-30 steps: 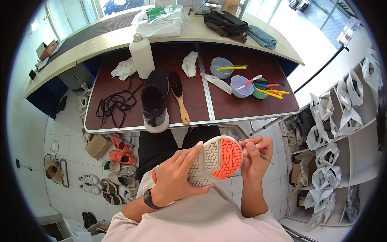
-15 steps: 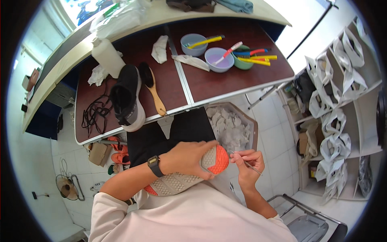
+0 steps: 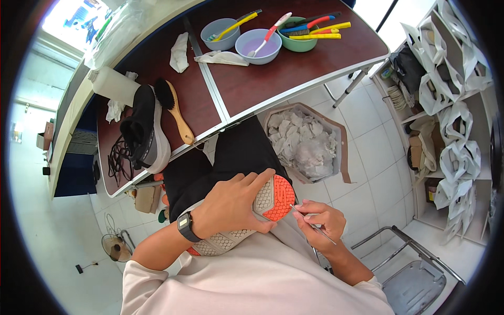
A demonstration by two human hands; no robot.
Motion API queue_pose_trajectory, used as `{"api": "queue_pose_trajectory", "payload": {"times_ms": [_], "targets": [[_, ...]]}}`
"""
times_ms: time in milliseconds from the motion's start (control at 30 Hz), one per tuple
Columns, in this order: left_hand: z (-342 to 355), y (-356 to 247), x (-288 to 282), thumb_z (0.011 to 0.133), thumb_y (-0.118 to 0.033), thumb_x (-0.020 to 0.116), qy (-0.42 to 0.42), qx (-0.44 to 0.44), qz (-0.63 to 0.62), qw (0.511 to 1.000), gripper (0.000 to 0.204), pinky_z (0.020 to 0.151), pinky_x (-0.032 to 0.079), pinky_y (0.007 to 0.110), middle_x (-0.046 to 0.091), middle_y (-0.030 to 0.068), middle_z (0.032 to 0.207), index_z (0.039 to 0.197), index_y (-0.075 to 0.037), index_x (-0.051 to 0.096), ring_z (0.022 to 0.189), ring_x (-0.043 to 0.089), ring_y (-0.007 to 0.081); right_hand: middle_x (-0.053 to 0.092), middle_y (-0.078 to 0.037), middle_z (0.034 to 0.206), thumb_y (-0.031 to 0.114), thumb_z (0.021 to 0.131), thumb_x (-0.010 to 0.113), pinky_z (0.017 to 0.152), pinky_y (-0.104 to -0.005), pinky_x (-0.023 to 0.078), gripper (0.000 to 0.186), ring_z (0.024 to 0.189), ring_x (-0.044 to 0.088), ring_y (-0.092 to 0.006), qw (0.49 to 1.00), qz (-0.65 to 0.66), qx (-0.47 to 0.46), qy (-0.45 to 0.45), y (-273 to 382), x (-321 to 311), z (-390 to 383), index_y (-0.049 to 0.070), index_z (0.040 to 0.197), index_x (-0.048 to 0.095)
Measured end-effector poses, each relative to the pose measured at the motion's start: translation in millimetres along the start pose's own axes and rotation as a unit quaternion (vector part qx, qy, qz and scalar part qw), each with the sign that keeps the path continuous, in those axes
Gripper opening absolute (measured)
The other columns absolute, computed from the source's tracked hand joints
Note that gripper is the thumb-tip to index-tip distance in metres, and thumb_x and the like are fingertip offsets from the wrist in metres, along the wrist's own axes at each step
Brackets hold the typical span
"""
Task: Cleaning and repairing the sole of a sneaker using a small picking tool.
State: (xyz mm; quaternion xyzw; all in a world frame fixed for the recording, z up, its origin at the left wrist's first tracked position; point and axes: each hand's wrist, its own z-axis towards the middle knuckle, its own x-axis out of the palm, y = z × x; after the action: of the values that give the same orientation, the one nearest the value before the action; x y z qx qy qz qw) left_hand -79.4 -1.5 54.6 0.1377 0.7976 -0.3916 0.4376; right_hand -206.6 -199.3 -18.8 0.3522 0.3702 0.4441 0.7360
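Across my lap lies a shoe (image 3: 279, 198), its patterned grey and orange sole turned up. My left hand (image 3: 223, 207) is wrapped over it, fingers and thumb gripping both sides close to the orange end. In my right hand (image 3: 321, 220) is a thin metal pick (image 3: 327, 237), pinched between thumb and fingers. Its tip touches the edge of the orange sole, or lies very close to it. On the table ahead stand a black shoe (image 3: 142, 126) with a white sole and a wooden-handled brush (image 3: 179, 119). Black laces (image 3: 119, 160) lie beside that shoe.
A white bottle (image 3: 114, 86) leans behind the black shoe. Farther right, the table (image 3: 283, 79) carries a blue-grey bowl (image 3: 216, 41), a lilac bowl (image 3: 265, 55) and a green bowl (image 3: 299, 46) with brushes. Below sits a box of crumpled paper (image 3: 302, 139); shelves (image 3: 415, 131) and a metal chair (image 3: 415, 283) stand right.
The view has turned, so the table things appear farther left and the paper box shows more fully. My right hand with the pick has come nearer the sole's edge; my left hand keeps its grip.
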Motion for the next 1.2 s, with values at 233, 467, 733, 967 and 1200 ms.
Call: {"api": "queue_pose_trajectory", "payload": {"times_ms": [233, 467, 733, 967, 1200], "targets": [[5.7, -2.9, 0.7, 0.064, -0.054, 0.083, 0.0, -0.002, 0.017, 1.0, 0.1, 0.072, 0.057, 0.038, 0.068, 0.0156, 0.101, 0.143, -0.005, 0.047, 0.089, 0.068, 0.0311, 0.073, -0.012, 0.089, -0.009, 0.074, 0.082, 0.077, -0.0364, 0.065, 0.031, 0.08, 0.076, -0.0248, 1.0, 0.003, -0.012, 0.028, -2.8, 1.6, 4.7, 0.005, 0.08, 0.055], [1.9, -2.9, 3.4, 0.063, -0.054, 0.084, -0.011, -0.002, 0.018, 1.0, 0.101, 0.073, 0.057, 0.038, 0.068, 0.0156, 0.105, 0.143, -0.005, 0.047, 0.091, 0.068, 0.0308, 0.074, -0.016, 0.086, -0.009, 0.075, 0.081, 0.073, -0.0346, 0.064, 0.033, 0.078, 0.077, -0.0256, 0.996, -0.025, -0.012, 0.09, 5.1, -4.6, 13.2, 0.005, 0.078, 0.052], [-2.7, 0.3, 12.2, 0.064, -0.054, 0.082, -0.048, 0.019, 0.01, 0.999, 0.1, 0.067, 0.057, 0.038, 0.066, 0.0144, 0.1, 0.143, -0.002, 0.048, 0.088, 0.067, 0.0292, 0.073, -0.014, 0.082, -0.009, 0.074, 0.082, 0.065, -0.0311, 0.062, 0.034, 0.073, 0.076, -0.0238, 0.992, -0.046, -0.001, 0.119, 10.3, -6.2, 19.3, 0.005, 0.074, 0.051], [-3.0, -2.6, 14.2, 0.065, -0.051, 0.084, -0.049, 0.027, 0.011, 0.998, 0.099, 0.07, 0.057, 0.038, 0.066, 0.0135, 0.106, 0.144, -0.003, 0.047, 0.092, 0.067, 0.0301, 0.072, -0.015, 0.082, -0.009, 0.076, 0.08, 0.057, -0.0294, 0.059, 0.034, 0.072, 0.075, -0.0238, 0.988, -0.075, -0.044, 0.13, 4.1, -5.2, 18.9, 0.004, 0.07, 0.05], [-1.4, -6.1, 11.6, 0.064, -0.05, 0.084, -0.03, 0.012, 0.02, 0.999, 0.098, 0.07, 0.057, 0.038, 0.066, 0.0129, 0.107, 0.143, -0.003, 0.047, 0.089, 0.066, 0.0293, 0.071, -0.014, 0.089, -0.011, 0.076, 0.078, 0.059, -0.0293, 0.059, 0.03, 0.066, 0.071, -0.0233, 0.996, -0.071, -0.023, 0.037, -5.4, -0.9, 7.0, 0.003, 0.072, 0.052]]}}
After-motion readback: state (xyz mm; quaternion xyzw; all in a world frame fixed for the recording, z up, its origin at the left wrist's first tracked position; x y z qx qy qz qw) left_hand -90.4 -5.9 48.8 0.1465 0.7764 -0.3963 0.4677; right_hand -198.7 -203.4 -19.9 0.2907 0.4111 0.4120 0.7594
